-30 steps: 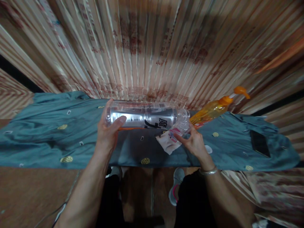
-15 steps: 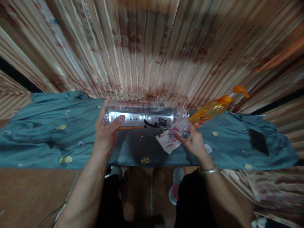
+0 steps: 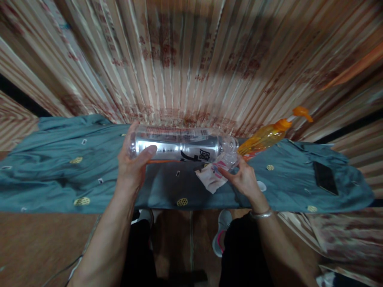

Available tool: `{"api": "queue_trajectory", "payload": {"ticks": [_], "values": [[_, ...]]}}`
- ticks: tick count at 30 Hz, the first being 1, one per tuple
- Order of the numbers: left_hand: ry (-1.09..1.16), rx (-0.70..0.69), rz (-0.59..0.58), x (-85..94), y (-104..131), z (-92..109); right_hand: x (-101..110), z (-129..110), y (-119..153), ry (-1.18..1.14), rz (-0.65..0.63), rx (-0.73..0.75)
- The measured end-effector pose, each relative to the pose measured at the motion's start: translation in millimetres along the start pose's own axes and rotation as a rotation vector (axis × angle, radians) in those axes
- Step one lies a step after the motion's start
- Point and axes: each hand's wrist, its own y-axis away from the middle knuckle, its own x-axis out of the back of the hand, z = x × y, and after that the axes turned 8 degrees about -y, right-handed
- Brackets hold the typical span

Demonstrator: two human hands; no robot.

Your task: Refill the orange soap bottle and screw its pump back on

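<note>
Bottle [image 3: 176, 145] held sideways, clamped in left hand [image 3: 131, 165]. Crumpled white wrapper [image 3: 210, 179] pinched near its neck in right hand [image 3: 243, 177].

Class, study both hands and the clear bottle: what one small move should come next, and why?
Probably press the white printed piece closer against the neck end of the clear bottle with the right thumb. The right hand holds it there, its near part hangs loose, and the left hand grips the bottle's other end.
</note>
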Motion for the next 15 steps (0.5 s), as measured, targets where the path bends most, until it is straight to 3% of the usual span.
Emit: {"api": "queue_trajectory", "payload": {"ticks": [10, 15], "values": [[0.016, 0.013, 0.039, -4.7, 0.9, 0.9, -0.6, -2.2, 1.9, 0.030, 0.016, -0.088], [-0.004, -0.005, 0.024, -4.6, 0.8, 1.0, -4.5, 2.8, 4.7, -0.007, 0.038, 0.024]]}}
